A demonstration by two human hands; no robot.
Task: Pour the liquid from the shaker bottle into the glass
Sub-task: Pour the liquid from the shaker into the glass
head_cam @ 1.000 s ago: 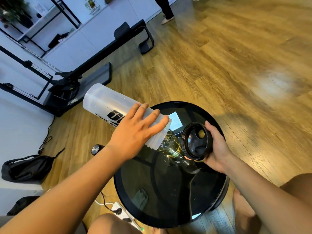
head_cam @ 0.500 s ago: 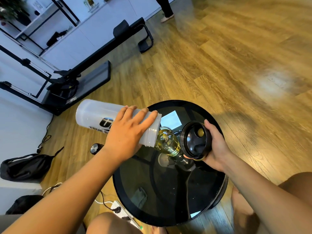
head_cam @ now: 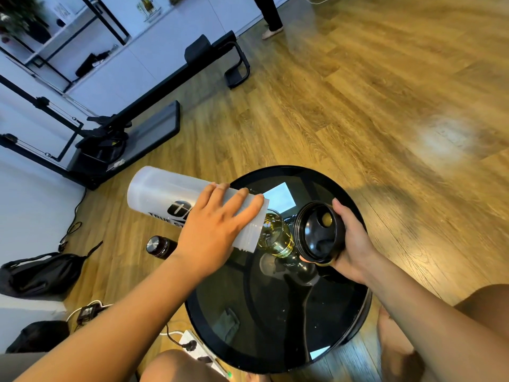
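Tipping on its side, the see-through shaker bottle (head_cam: 176, 206) has black letters, and its open mouth sits at the glass (head_cam: 276, 238) of yellow liquid on the black table (head_cam: 275, 326). Your left hand (head_cam: 217, 232) wraps fingers over it. Your right hand (head_cam: 351, 241) grips the black lid (head_cam: 318, 234).

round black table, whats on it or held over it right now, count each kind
shaker bottle, tipped, held in the left hand: 1
glass with yellow liquid, standing on the round black table: 1
black shaker lid, held in the right hand: 1
total: 3
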